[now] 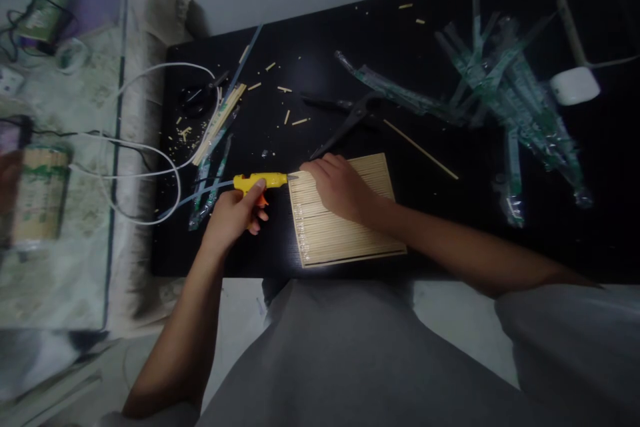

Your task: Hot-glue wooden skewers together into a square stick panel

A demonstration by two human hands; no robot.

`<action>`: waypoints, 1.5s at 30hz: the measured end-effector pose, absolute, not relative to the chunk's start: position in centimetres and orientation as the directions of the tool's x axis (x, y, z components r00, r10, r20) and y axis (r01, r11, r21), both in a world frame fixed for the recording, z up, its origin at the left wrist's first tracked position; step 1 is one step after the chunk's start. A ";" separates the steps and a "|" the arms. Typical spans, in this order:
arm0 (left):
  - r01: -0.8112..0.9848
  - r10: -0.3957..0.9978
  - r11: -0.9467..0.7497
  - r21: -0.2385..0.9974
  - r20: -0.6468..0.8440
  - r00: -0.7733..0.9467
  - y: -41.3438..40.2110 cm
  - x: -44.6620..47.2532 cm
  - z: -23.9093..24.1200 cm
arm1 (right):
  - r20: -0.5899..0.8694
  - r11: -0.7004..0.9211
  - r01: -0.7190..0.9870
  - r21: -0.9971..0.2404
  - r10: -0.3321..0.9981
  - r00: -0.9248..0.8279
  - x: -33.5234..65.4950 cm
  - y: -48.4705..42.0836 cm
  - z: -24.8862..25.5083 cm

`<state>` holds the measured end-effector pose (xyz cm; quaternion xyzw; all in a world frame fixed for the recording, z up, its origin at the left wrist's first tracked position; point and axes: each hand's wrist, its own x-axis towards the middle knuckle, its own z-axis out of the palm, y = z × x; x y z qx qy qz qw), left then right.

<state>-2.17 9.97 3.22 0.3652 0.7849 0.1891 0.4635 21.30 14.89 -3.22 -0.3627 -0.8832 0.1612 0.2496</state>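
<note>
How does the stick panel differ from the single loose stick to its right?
The stick panel is many sticks laid side by side in a sheet; the loose stick is one thin piece. The panel lies under the right hand; the loose stick lies untouched, slanted. Both are pale wood on the black table.

One head-worn camera looked forward and steeply down from close above the near edge of the surface (350, 47).

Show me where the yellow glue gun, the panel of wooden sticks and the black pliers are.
yellow glue gun (265, 180): head view, on the middle of its barrel.
panel of wooden sticks (345, 237): head view, on its bare lower part.
black pliers (361, 112): head view, near the pivot.
</note>
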 end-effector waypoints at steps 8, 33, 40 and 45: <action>0.456 0.709 0.694 0.558 -0.640 -0.295 8.3 -2.3 3.5 | 0.351 0.686 0.573 -0.449 0.725 -0.593 21.0 14.9 -3.8; 0.468 0.740 0.667 0.579 -0.585 -0.331 8.6 -2.7 3.0 | 0.356 0.702 0.572 -0.424 0.710 -0.608 21.2 15.0 -3.7; 0.411 0.696 0.713 0.567 -0.643 -0.321 6.7 -2.4 3.8 | 0.377 0.715 0.572 -0.401 0.698 -0.608 21.2 14.9 -3.8; 0.401 0.655 0.747 0.531 -0.692 -0.305 4.9 -2.4 4.0 | 0.362 0.710 0.578 -0.402 0.704 -0.611 21.1 14.9 -3.7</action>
